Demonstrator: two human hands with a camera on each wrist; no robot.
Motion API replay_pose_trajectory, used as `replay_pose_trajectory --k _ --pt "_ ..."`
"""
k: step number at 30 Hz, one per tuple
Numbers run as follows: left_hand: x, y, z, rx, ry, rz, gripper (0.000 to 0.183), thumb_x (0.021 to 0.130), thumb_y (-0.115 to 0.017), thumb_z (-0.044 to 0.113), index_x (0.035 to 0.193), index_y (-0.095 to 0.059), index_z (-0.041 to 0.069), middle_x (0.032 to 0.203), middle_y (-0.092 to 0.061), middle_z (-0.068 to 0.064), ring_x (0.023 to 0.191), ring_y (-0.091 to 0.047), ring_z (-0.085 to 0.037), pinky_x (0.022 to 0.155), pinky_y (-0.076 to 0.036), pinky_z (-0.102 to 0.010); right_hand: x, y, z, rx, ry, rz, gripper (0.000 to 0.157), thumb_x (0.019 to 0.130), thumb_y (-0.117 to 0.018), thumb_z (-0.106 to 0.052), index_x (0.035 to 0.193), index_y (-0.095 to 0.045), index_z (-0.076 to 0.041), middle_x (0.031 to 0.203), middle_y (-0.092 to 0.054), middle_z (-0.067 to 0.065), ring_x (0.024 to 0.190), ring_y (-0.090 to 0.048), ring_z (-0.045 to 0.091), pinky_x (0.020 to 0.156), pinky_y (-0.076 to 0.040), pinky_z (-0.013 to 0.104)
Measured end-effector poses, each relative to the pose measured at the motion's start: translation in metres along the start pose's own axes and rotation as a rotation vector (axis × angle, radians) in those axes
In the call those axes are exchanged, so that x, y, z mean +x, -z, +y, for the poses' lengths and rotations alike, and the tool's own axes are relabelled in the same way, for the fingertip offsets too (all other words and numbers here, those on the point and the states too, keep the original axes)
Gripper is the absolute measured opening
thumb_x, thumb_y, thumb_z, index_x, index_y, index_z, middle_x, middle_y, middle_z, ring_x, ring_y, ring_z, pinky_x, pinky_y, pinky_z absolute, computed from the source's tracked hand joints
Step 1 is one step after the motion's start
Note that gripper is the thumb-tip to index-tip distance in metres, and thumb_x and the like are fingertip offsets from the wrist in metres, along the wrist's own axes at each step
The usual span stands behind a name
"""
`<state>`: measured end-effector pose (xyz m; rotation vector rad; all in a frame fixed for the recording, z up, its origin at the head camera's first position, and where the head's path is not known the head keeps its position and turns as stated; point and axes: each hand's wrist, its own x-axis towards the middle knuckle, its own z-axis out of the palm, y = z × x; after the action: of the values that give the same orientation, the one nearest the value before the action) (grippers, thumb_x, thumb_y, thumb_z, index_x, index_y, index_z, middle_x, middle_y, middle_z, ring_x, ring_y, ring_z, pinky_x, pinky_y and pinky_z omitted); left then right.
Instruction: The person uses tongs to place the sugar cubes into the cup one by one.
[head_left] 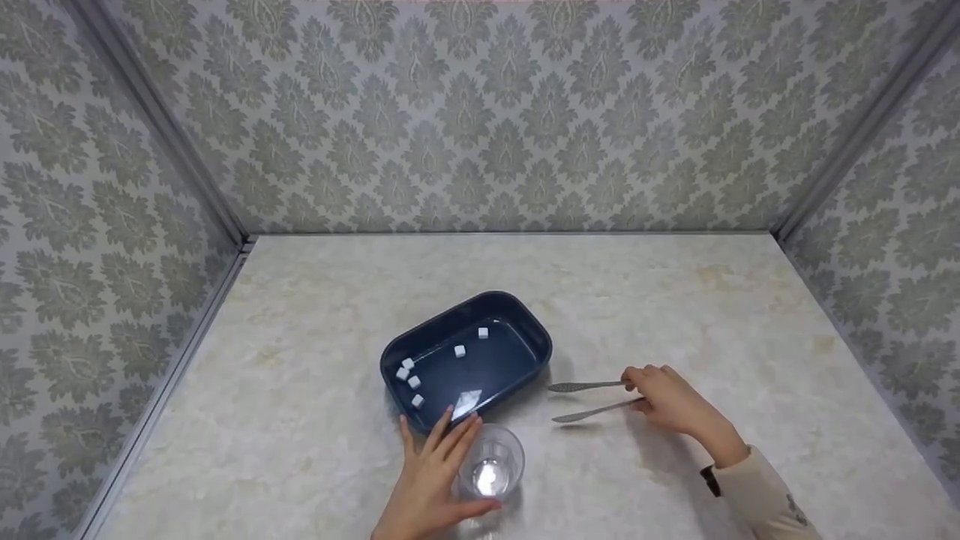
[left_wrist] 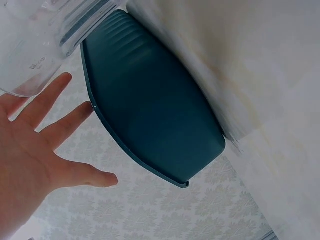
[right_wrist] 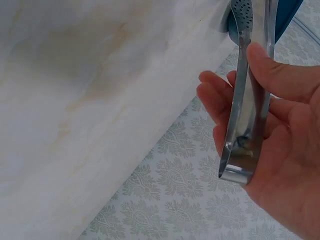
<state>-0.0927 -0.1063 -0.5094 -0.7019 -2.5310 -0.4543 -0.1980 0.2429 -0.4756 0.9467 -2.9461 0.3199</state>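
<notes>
My left hand [head_left: 429, 480] has its fingers spread at the near side of a dark blue baking dish [head_left: 544, 341], with fingertips at the rim. A clear cup [head_left: 510, 457] stands between its thumb and forefinger; whether they touch it I cannot tell. In the left wrist view the fingers look nearly straight beside the dish [left_wrist: 145, 95] and the cup [left_wrist: 30, 55]. My right hand [head_left: 670, 399] holds metal tongs [head_left: 589, 386], their arms apart and tips toward the dish, nothing between them. The right wrist view shows thumb and fingers on the tongs [right_wrist: 245, 125]. Several white cubes [head_left: 460, 351] lie in the dish.
The dish and cup are on a pale marbled tabletop [head_left: 315, 300]. Patterned wall panels [head_left: 465, 112] rise along its back and both sides. Most cubes sit at the left end of the dish, two farther back.
</notes>
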Motion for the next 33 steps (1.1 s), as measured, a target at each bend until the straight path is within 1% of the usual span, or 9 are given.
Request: replay_pose_trajectory --k 5,8,11,16,20,23,26,29,33 --pt "-0.001 -0.001 0.000 -0.008 -0.003 0.011 0.102 0.051 -0.070 0.067 0.133 -0.043 0.013 0.133 -0.049 0.001 0.125 -0.041 -0.031 0.101 0.021 -0.059 -0.006 0.003 0.001 0.004 -0.002 0.036 0.027 0.076 -0.067 -0.008 0.101 -0.055 -0.010 0.080 -0.060 -0.001 0.075 -0.054 0.017 0.073 -0.042 0.038" --pt "-0.001 -0.001 0.001 -0.001 -0.002 0.012 0.102 0.050 -0.070 0.067 0.133 -0.043 0.014 0.133 -0.048 0.001 0.124 -0.041 -0.031 0.101 0.017 -0.062 -0.009 0.004 0.001 -0.006 0.012 0.046 0.032 0.077 -0.066 -0.007 0.107 -0.055 -0.012 0.078 -0.057 -0.003 0.076 -0.053 0.015 0.074 -0.041 0.039" --pt "0.000 -0.001 0.001 0.005 0.004 0.009 0.103 0.050 -0.069 0.068 0.134 -0.042 0.015 0.134 -0.048 0.003 0.124 -0.041 -0.031 0.101 0.014 -0.063 -0.011 0.006 0.001 -0.007 0.011 0.045 0.038 0.077 -0.065 -0.005 0.112 -0.054 -0.014 0.077 -0.053 -0.005 0.074 -0.049 0.012 0.072 -0.038 0.036" --pt "0.000 -0.001 0.002 0.003 0.013 -0.016 0.102 0.052 -0.068 0.068 0.135 -0.041 0.015 0.135 -0.046 0.003 0.126 -0.039 -0.030 0.100 0.020 -0.060 -0.016 0.008 0.002 0.018 -0.006 0.052 0.040 0.077 -0.064 -0.005 0.113 -0.053 -0.017 0.076 -0.051 -0.009 0.072 -0.046 0.008 0.068 -0.035 0.030" --pt "0.000 -0.001 0.002 -0.003 0.016 -0.025 0.102 0.052 -0.068 0.068 0.134 -0.041 0.015 0.135 -0.046 0.002 0.126 -0.039 -0.030 0.100 0.023 -0.057 -0.017 0.008 0.003 0.090 0.002 0.066 0.037 0.077 -0.064 -0.009 0.112 -0.052 -0.016 0.074 -0.052 -0.011 0.067 -0.047 0.007 0.061 -0.036 0.024" --pt "0.000 -0.001 0.002 -0.006 0.019 -0.026 0.102 0.052 -0.068 0.068 0.135 -0.041 0.015 0.135 -0.046 0.003 0.126 -0.039 -0.030 0.100 0.023 -0.057 -0.016 0.009 0.003 0.163 -0.001 0.070 0.034 0.078 -0.064 -0.012 0.109 -0.052 -0.016 0.068 -0.050 -0.009 0.059 -0.043 0.003 0.055 -0.036 0.019" --pt "0.001 -0.001 0.002 -0.011 0.020 -0.027 0.102 0.052 -0.069 0.068 0.135 -0.040 0.015 0.135 -0.046 0.003 0.126 -0.039 -0.030 0.100 0.023 -0.057 -0.016 0.009 0.001 0.213 -0.012 0.085 0.031 0.078 -0.064 -0.014 0.106 -0.051 -0.017 0.064 -0.048 -0.009 0.055 -0.040 0.002 0.054 -0.035 0.017" --pt "0.001 -0.001 0.002 -0.012 0.024 -0.030 0.102 0.052 -0.069 0.067 0.136 -0.039 0.016 0.135 -0.046 0.003 0.126 -0.039 -0.030 0.100 0.023 -0.056 -0.015 0.009 -0.001 0.245 -0.017 0.114 0.028 0.079 -0.064 -0.017 0.103 -0.050 -0.018 0.066 -0.048 -0.012 0.058 -0.044 0.002 0.056 -0.041 0.017" --pt "0.001 -0.001 0.002 -0.012 0.032 -0.037 0.102 0.053 -0.068 0.068 0.136 -0.038 0.016 0.135 -0.046 0.003 0.126 -0.039 -0.030 0.100 0.023 -0.056 -0.014 0.010 -0.004 0.292 -0.038 0.142 0.022 0.083 -0.061 -0.030 0.099 -0.049 -0.020 0.073 -0.052 -0.016 0.067 -0.051 0.000 0.062 -0.048 0.023"
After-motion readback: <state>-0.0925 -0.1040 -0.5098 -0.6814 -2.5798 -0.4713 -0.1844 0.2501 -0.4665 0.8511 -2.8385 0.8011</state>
